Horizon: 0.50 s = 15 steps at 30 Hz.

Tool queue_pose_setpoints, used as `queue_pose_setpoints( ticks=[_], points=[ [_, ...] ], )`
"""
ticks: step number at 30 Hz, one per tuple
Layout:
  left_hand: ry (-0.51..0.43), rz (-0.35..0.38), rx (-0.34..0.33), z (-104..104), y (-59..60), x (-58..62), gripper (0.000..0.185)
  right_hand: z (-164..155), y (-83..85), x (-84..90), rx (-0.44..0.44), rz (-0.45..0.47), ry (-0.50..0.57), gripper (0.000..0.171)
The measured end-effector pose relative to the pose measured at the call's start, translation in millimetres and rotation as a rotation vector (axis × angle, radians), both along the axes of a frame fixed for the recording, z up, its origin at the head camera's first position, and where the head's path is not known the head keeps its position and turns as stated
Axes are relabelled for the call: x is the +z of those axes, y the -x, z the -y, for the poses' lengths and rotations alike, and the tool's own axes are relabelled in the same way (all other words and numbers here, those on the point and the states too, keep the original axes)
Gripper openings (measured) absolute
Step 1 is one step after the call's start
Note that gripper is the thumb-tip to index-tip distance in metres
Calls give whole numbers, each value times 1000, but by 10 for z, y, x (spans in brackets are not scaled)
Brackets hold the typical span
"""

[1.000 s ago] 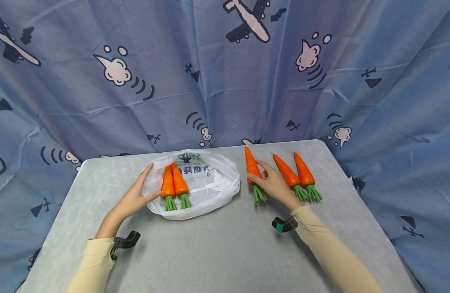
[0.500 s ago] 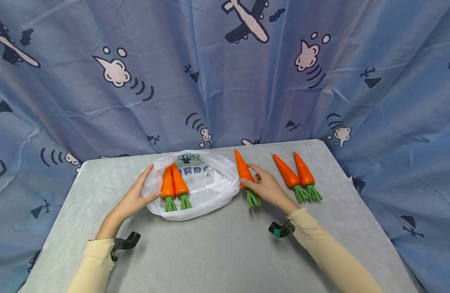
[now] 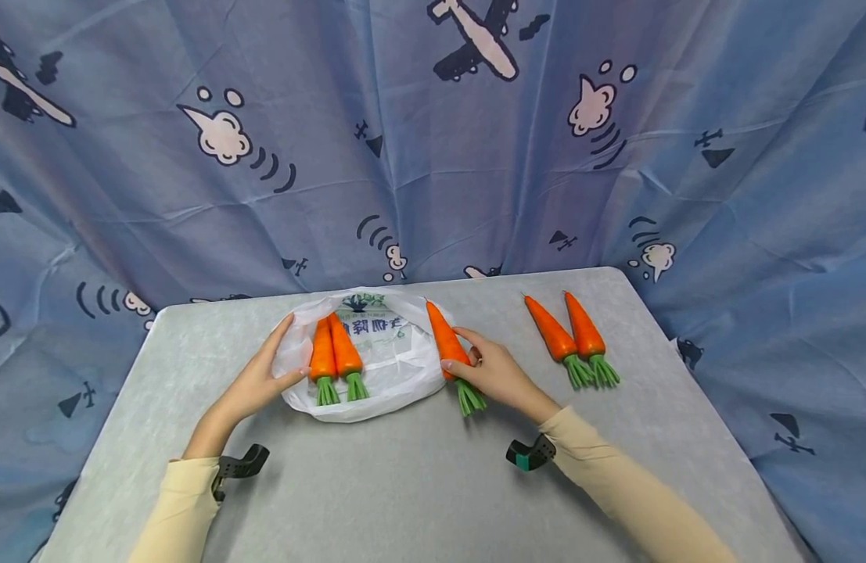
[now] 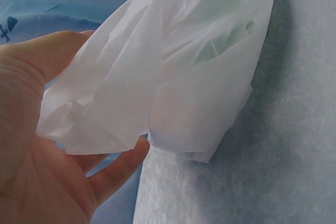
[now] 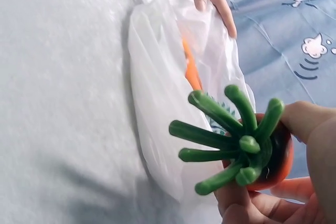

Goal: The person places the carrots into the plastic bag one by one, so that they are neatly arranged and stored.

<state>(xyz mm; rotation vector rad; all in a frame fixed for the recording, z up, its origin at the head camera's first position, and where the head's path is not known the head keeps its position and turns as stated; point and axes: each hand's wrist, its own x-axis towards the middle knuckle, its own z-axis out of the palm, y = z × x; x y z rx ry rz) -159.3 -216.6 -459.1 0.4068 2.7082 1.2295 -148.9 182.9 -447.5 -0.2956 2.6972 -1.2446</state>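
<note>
A white plastic bag (image 3: pixel 383 403) lies with its mouth open on the table, two orange carrots (image 3: pixel 323 353) with green stems inside it. My left hand (image 3: pixel 256 383) holds the bag's left side, thumb and fingers spread wide; in the left wrist view the thin white plastic bag (image 4: pixel 121 72) sits between them. My right hand (image 3: pixel 499 371) grips another carrot (image 3: pixel 443 332) by its thick end, its tip over the bag's right rim. In the right wrist view that carrot's green stems (image 5: pixel 231 140) point at the camera, partly hiding the bag.
Two more carrots (image 3: pixel 551 327) lie side by side on the right of the grey table (image 3: pixel 404 485), stems toward me. Behind the table's far edge hangs a blue curtain (image 3: pixel 433 156) printed with planes and clouds.
My right hand has carried its carrot left from beside the bag to over the bag's right rim. The left hand and the bag have stayed in place.
</note>
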Motion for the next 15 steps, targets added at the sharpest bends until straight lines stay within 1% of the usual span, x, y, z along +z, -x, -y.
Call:
queue_pose_setpoints(
  ticks=[7, 15],
  points=[
    [4, 5, -3, -5, 6, 7, 97, 119, -51, 12, 27, 24, -11, 72],
    [-1, 3, -7, 6, 18, -9, 97, 255, -53, 45, 66, 34, -5, 72]
  ],
)
